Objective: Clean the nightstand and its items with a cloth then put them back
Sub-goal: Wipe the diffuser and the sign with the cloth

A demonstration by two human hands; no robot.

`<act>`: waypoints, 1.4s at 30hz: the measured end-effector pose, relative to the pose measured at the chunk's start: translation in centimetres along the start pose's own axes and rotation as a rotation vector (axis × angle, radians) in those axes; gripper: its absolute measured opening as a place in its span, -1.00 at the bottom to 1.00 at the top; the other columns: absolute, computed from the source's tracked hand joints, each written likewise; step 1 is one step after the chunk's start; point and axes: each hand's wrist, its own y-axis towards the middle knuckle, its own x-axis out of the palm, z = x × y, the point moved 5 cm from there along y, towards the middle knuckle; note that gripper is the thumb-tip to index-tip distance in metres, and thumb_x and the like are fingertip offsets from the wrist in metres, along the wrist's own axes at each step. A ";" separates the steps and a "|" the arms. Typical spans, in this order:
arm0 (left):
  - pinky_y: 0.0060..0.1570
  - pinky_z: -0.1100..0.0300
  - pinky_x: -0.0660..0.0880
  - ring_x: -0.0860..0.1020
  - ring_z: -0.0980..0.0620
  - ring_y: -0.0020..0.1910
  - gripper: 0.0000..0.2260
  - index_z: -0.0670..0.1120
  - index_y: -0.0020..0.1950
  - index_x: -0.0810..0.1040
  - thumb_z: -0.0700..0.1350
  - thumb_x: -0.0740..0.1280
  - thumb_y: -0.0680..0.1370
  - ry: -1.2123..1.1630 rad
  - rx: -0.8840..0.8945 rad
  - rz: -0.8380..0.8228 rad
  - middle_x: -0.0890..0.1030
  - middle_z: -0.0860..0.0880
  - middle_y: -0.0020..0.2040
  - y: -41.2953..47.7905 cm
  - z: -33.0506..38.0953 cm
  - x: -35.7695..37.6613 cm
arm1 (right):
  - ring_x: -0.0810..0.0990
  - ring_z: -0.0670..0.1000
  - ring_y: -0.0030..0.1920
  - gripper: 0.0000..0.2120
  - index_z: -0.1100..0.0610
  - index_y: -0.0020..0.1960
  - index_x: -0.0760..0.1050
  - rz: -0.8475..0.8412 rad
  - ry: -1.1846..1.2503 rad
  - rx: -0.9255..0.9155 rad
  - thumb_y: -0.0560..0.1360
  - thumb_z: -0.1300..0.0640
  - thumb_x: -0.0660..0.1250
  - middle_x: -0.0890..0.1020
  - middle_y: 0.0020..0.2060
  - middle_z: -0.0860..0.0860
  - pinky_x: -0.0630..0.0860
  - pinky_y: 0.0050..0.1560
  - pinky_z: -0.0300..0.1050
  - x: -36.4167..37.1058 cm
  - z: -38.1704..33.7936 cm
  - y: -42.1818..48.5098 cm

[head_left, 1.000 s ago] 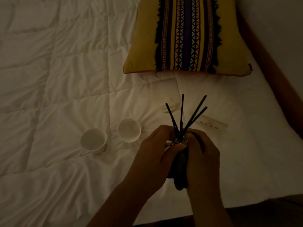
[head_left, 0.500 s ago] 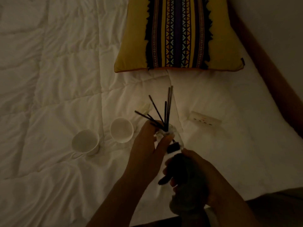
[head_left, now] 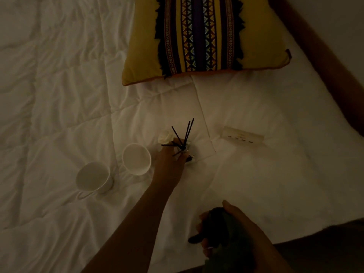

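Your right hand (head_left: pixel 243 223), farthest from the pillow (head_left: pixel 264 42), is curled round the cloth (head_left: pixel 216 221). Closer to the pillow, your left hand (head_left: pixel 169 162) grips the diffuser (head_left: pixel 188 153), its sticks (head_left: pixel 188 129) pointing toward the pillow. To wipe it, move the cloth toward the pillow.

Open duvet (head_left: pixel 59 95) far left and near right.
Left cup (head_left: pixel 92 179), right cup (head_left: pixel 136 158) crowd left of reed bottle (head_left: pixel 188 153); pillow (head_left: pixel 262 36) blocks far; box (head_left: pixel 243 137) right.
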 end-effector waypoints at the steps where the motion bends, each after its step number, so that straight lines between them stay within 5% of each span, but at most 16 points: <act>1: -0.09 0.24 0.61 0.65 0.05 -0.01 -0.80 0.02 0.04 0.54 -0.25 0.38 0.50 -0.037 -0.027 0.007 0.64 -0.08 0.05 -0.2 -0.3 -0.1 | 0.52 0.17 -0.38 -0.48 0.45 0.25 0.43 0.007 0.019 -0.018 0.64 -0.01 0.05 0.55 -0.26 0.27 0.43 -0.35 -0.14 -0.4 -0.3 0.0; 3: -0.08 0.23 0.60 0.64 0.05 0.02 -0.71 0.04 0.13 0.53 -0.24 0.42 0.47 -0.083 -0.064 0.011 0.64 -0.01 0.06 -0.5 -0.8 -0.1 | 0.60 0.19 -0.50 -0.39 0.46 0.08 0.52 -0.017 -0.005 0.017 0.60 -0.11 0.07 0.63 -0.32 0.31 0.53 -0.46 -0.10 -0.4 -0.4 -0.2; 8: 0.02 0.26 0.49 0.52 0.24 0.10 -0.54 0.04 0.32 0.44 -0.14 0.47 0.46 -0.091 -0.200 0.038 0.53 0.13 0.22 -3.8 -1.7 -0.2 | 0.66 0.21 -0.39 -0.42 0.35 -0.12 0.65 -0.113 -0.065 0.004 0.48 -0.15 0.14 0.68 -0.26 0.29 0.60 -0.44 0.03 -0.7 -2.7 -0.9; 12: -0.01 0.16 0.56 0.58 0.18 -0.06 -0.90 0.12 0.04 0.53 -0.04 0.35 0.54 0.072 -0.311 0.083 0.63 0.07 0.02 -7.6 -1.5 0.1 | 0.70 0.22 -0.26 -0.50 0.33 0.06 0.62 -0.145 -0.036 -0.109 0.49 -0.09 0.21 0.69 -0.15 0.27 0.62 -0.34 0.03 -1.6 -4.4 -1.5; 15: -0.16 0.30 0.55 0.61 0.22 -0.19 -0.90 0.16 -0.06 0.54 -0.07 0.31 0.56 0.080 -0.204 -0.060 0.65 0.08 -0.10 -8.2 1.1 2.8 | 0.71 0.26 -0.12 -0.59 0.23 -0.01 0.68 -0.177 -0.008 -0.192 0.40 -0.10 0.36 0.70 -0.05 0.27 0.63 -0.29 0.06 -2.0 -6.4 -2.3; 19: -0.13 0.50 0.46 0.53 0.36 0.02 -0.79 0.06 0.20 0.50 -0.12 0.29 0.58 0.133 -0.026 -0.082 0.59 0.12 0.12 -4.4 4.3 6.3 | 0.72 0.17 -0.20 -0.50 0.19 -0.11 0.72 -0.162 -0.008 -0.138 0.28 -0.21 0.31 0.72 -0.14 0.19 0.64 -0.27 0.06 -1.5 -8.6 -1.7; 22: 0.24 0.21 0.47 0.43 0.07 0.33 -0.53 -0.03 0.47 0.28 -0.17 0.29 0.58 0.099 -0.045 -0.101 0.42 -0.03 0.41 -0.7 4.9 8.7 | 0.72 0.13 -0.19 -0.40 0.17 0.05 0.68 -0.134 -0.053 -0.184 0.45 -0.28 0.12 0.73 -0.15 0.16 0.64 -0.28 0.01 -1.8 -10.1 -1.2; 25: 0.39 0.07 0.34 0.33 0.03 0.42 -0.43 -0.02 0.53 0.17 -0.19 0.31 0.57 0.111 -0.053 -0.128 0.33 -0.01 0.49 1.5 4.9 10.1 | 0.72 0.06 -0.25 -0.41 0.17 0.09 0.56 -0.091 -0.217 -0.335 0.35 -0.27 0.13 0.74 -0.20 0.09 0.61 -0.37 -0.11 -1.4 -11.7 -1.3; 29: 0.25 0.12 0.45 0.48 0.08 0.21 -0.61 -0.02 0.37 0.44 -0.16 0.34 0.55 0.124 0.033 -0.092 0.53 0.01 0.27 2.8 4.7 10.0 | 0.71 0.07 -0.22 -0.59 0.17 0.04 0.59 -0.087 -0.294 -0.360 0.57 -0.09 0.09 0.72 -0.11 0.16 0.64 -0.33 -0.04 -0.9 -12.9 -2.0; 34: 0.02 0.34 0.43 0.50 0.12 0.05 -0.75 0.05 0.20 0.53 -0.13 0.36 0.53 0.171 0.093 -0.071 0.50 0.08 0.06 2.2 4.1 10.5 | 0.60 0.28 0.12 -0.61 0.21 0.23 0.54 0.020 -0.285 -0.348 0.56 0.07 0.10 0.63 0.09 0.29 0.47 0.23 0.27 -1.2 -12.9 -3.1; 37: 0.07 0.26 0.45 0.47 0.05 0.10 -0.80 0.02 0.12 0.52 -0.13 0.38 0.51 0.188 0.171 -0.087 0.44 0.05 0.12 2.4 4.5 10.6 | 0.63 0.28 -0.02 -0.62 0.21 0.06 0.64 0.031 -0.320 -0.376 0.54 0.16 0.06 0.67 -0.10 0.29 0.49 0.12 0.21 -1.0 -12.9 -3.3; 39: 0.03 0.20 0.49 0.47 0.04 0.06 -0.88 0.01 0.01 0.47 -0.09 0.37 0.52 0.269 0.232 -0.116 0.44 0.07 0.08 2.3 5.1 10.8 | 0.58 0.35 0.02 -0.64 0.31 0.17 0.56 0.056 -0.357 -0.405 0.57 0.22 0.06 0.65 -0.17 0.26 0.45 0.12 0.18 -0.5 -13.2 -3.8; 42: -0.16 0.30 0.57 0.51 0.08 -0.06 -0.87 0.01 -0.07 0.39 -0.04 0.33 0.55 0.243 0.150 -0.165 0.49 0.11 -0.07 1.3 5.2 10.5 | 0.59 0.18 0.13 -0.68 0.01 0.29 0.46 0.160 -0.565 -0.667 0.55 0.17 0.23 0.62 0.08 0.07 0.56 0.12 0.14 0.3 -14.2 -4.9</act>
